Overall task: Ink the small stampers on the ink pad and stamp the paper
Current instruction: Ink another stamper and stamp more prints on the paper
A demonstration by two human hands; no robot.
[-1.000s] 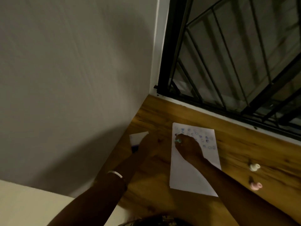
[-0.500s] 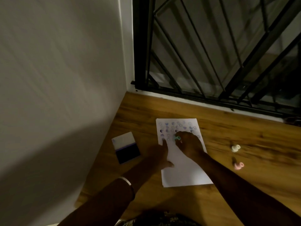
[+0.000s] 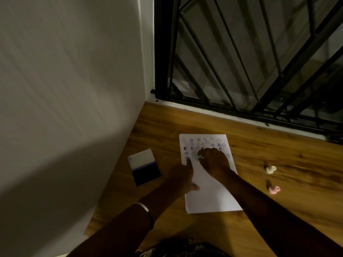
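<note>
Dim light, wide-angle head view, fine detail soft throughout.

Paper point(image 3: 211, 191): white sheet lying flat on the wooden table point(image 3: 278, 210), near the corner where the wall point(image 3: 65, 89) meets the barred window point(image 3: 250, 52). Upper part of the sheet carries rows of small purple-blue prints; their shapes are too blurred to read, and several are covered by the right hand. Lower part is blank.

Right hand point(image 3: 213, 162): knuckles up over the stamped rows, fingers point(image 3: 204, 154) curled closed around a small teal stamper point(image 3: 200, 157). Only a bit of the stamper shows at the left edge of the hand; its base is hidden, so whether it touches the sheet cannot be told.

Left hand point(image 3: 181, 175): resting at the left edge of the sheet, forefinger stretched out with its tip on the paper just beside the teal stamper, thumb spread toward the sheet, nothing held. Remaining fingers are lost in shadow. A pale bangle point(image 3: 144, 206) rings the wrist.

Ink pad point(image 3: 146, 170): open on the table left of the paper, dark pad face nearer, its pale lid point(image 3: 141, 158) hinged back toward the wall.

Right of the paper, well apart from it: a cream stamper point(image 3: 271, 169) and, nearer the camera, a pink stamper point(image 3: 274, 190), each with a dark part alongside it that is hard to make out.

Bottom edge: patterned clothing, cut off by the frame.
</note>
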